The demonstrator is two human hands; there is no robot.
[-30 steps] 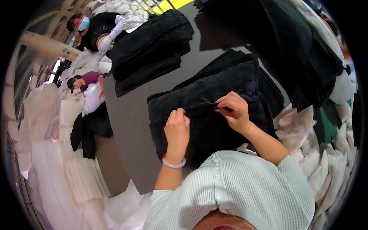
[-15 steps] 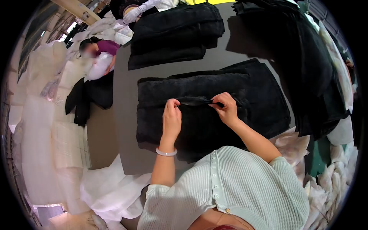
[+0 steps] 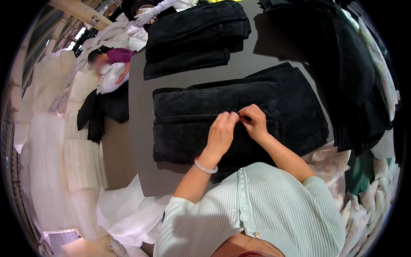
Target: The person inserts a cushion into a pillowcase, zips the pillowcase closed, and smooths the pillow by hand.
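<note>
A stack of black plush fabric pieces [image 3: 192, 137] lies on the grey table in front of me, with a seam running across the top piece. My right hand [image 3: 255, 123] pinches the fabric at the right part of this seam. Right beside it, my left hand [image 3: 221, 132] is closed at the same seam, the fingertips of both hands almost touching. Whatever small part is between the left fingertips is hidden by the fingers. A pale bracelet [image 3: 206, 166] circles my left wrist.
Another folded black stack [image 3: 197, 34] sits farther back on the grey table [image 3: 143, 128]. Black fabric [image 3: 351, 81] hangs over the right side. White stuffed bags [image 3: 47, 171] are piled at left. A co-worker in purple [image 3: 120, 55] bends there; a white-gloved hand [image 3: 145, 16] shows behind.
My left hand has moved right along the seam up to my right hand, which stays almost in place. The gap in the seam between the hands is no longer visible.
</note>
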